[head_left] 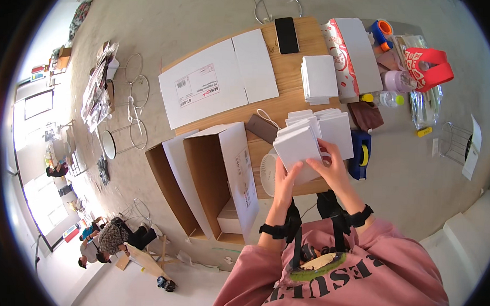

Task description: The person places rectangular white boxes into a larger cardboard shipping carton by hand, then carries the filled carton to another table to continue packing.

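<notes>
My left hand (284,180) and my right hand (333,168) are both closed on a stack of flat white boxes (298,145), held over the near edge of the wooden table. Fingers grip the stack's near side, thumbs towards its near corner. Beyond and to the right of it lie more flat white boxes (335,128) in a loose pile. Another white stack (319,77) stands farther back. To the left, a white carton (222,179) with a brown inside is open towards me, with white boxes (230,216) low inside it. Whether the held pieces are hollow cannot be seen.
A flat white carton (210,79) and a black phone (287,36) lie on the table (308,34). Near my hands are a brown case (262,129), a white fan (268,174) and a blue tape dispenser (359,155). Bottles (390,98) and a red bag (428,70) sit right.
</notes>
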`<state>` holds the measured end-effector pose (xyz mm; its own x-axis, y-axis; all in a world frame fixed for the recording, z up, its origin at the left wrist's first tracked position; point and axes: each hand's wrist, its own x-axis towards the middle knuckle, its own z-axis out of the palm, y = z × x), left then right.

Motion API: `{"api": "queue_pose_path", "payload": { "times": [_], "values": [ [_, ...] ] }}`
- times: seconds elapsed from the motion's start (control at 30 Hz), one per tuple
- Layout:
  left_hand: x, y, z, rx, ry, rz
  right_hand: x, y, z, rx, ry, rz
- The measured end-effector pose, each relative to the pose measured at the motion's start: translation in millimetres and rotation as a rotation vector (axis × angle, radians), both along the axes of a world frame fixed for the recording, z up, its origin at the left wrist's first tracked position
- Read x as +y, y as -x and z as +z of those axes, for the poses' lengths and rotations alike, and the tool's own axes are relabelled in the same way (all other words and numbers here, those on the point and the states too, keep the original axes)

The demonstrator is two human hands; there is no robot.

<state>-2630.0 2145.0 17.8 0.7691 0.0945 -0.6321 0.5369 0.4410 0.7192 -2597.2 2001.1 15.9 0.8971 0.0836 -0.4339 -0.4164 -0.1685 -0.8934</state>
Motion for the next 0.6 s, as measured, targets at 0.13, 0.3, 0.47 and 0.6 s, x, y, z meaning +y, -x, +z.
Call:
{"api": "queue_pose_path", "payload": {
  "times": [0.13, 0.3, 0.47, 0.6],
  "values": [
    [5, 22, 11, -0.051, 0.009, -0.075, -6, 12, 11, 0.019, -0.185, 0.086],
    [9, 48, 43, -0.08, -0.094, -0.16, -19, 25, 38, -0.233, -0.002, 0.293],
    [19, 69, 90, -0.127, -0.081, -0.14, -18, 32, 80, -0.15, -0.143, 0.314],
    [21, 103, 91, -0.208, -0.177, -0.204, 3, 48, 99, 0.104, -0.361, 0.448]
  ]
}}
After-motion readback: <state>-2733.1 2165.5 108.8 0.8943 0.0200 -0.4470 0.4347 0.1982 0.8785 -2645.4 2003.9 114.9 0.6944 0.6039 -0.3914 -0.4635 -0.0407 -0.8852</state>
